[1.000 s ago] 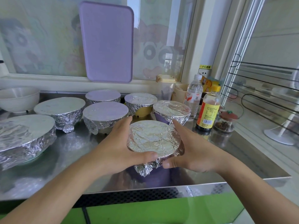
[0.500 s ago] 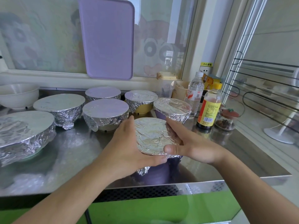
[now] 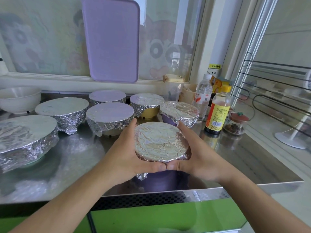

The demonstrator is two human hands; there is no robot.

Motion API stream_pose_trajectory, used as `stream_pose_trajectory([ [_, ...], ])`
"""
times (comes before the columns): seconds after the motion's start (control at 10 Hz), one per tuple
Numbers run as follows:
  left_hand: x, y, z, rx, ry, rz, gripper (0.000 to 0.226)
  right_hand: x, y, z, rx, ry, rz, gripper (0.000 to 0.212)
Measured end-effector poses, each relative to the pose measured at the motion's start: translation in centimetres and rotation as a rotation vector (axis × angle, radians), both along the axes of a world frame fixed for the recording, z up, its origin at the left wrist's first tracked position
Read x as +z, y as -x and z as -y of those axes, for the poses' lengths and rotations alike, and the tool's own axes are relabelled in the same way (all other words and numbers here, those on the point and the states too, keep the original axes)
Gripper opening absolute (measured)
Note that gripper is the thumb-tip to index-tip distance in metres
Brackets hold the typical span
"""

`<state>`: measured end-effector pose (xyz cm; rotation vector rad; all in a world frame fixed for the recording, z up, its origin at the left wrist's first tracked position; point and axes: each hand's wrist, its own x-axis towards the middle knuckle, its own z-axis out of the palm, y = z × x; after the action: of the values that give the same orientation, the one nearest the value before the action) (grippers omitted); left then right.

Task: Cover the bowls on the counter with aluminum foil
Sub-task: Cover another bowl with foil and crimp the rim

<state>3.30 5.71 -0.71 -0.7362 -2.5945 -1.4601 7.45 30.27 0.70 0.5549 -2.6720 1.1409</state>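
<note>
1. The purple bowl (image 3: 161,179) sits near the front edge of the steel counter (image 3: 235,158), its mouth sealed by a crinkled sheet of foil (image 3: 159,142) pulled fairly flat on top and creased down over the rim; a loose tail of foil hangs at its lower left.
2. Behind it stand 6 more foil-covered bowls, among them a yellow bowl (image 3: 149,113) and a second purple one (image 3: 178,112) just beside the person's right fingers; a bare white bowl (image 3: 18,100) sits at the far left.
3. The counter is reflective metal above a green cabinet front (image 3: 159,217). A lilac tray (image 3: 111,39) leans against the window behind, and a water bottle (image 3: 202,96) and a yellow-capped sauce bottle (image 3: 218,111) stand at the right.
4. The left hand (image 3: 124,152) and right hand (image 3: 200,157) cup the bowl from either side, fingers curled round the foiled rim, pressing it. The 2 thumbs meet tip to tip at the near edge of the bowl.
</note>
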Motion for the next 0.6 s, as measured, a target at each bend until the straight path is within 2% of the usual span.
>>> stream_pose_trajectory([
  [0.1, 0.0, -0.2, 0.1, -0.011, -0.062, 0.037, 0.171, -0.2, -0.4, -0.4, -0.024, -0.023, 0.072, 0.118],
  [0.2, 0.3, -0.2, 0.5, -0.049, -0.058, 0.082, 0.171, 0.8, -1.0, -1.5, 0.032, 0.012, 0.200, 0.111],
  [0.4, 2.4, -0.7, -0.3, 0.022, -0.038, 0.030, 0.163, 2.3, 0.7, -1.5, 0.047, 0.155, 0.286, 0.126],
  [0.5, 2.0, -0.9, -1.4, -0.009, -0.108, -0.017, 0.118, 1.5, 1.0, -0.9, 0.102, 0.136, 0.297, 0.133],
  [0.6, 0.6, -0.6, -1.2, -0.018, -0.184, -0.005, 0.122, 0.9, 0.9, -1.1, 0.104, 0.149, 0.296, 0.145],
])
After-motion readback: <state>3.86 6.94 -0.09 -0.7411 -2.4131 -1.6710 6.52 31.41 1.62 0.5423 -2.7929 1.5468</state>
